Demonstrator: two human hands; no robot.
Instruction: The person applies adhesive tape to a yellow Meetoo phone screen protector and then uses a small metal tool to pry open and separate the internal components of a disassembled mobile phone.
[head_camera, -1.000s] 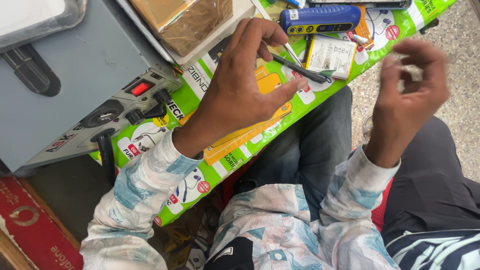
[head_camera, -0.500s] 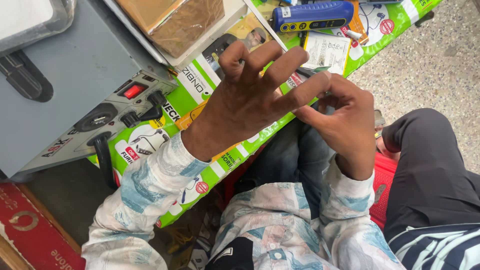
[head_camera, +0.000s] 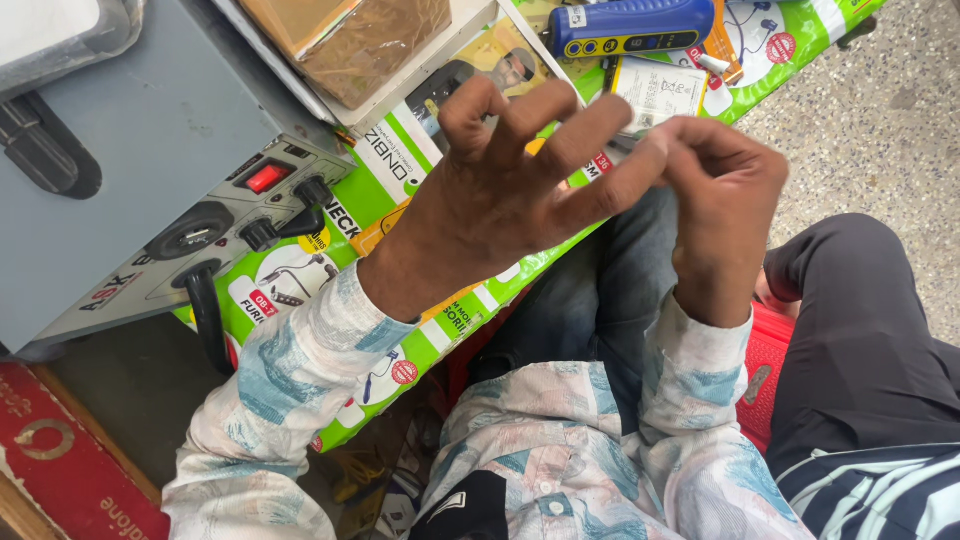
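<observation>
My left hand (head_camera: 490, 190) is raised over the green printed sheet (head_camera: 395, 185) on the bench, fingers spread and curled, with nothing visible in it. My right hand (head_camera: 725, 210) is beside it, its fingertips pinched together against the tip of one left finger. Whether something small sits in that pinch is hidden. Both wrists come out of pale patterned shirt sleeves above my blue jeans (head_camera: 610, 290).
A grey power box (head_camera: 120, 180) with a red switch (head_camera: 267, 177), knobs and a black cable stands at the left. A brown wrapped package (head_camera: 350, 40), a blue hand-held device (head_camera: 630, 25) and a white paper slip (head_camera: 657, 92) lie behind my hands. Another person's dark-trousered leg (head_camera: 860, 330) is at right.
My left hand has lifted off the bench and spread its fingers. My right hand has swung in from the right and now pinches at a left fingertip.
</observation>
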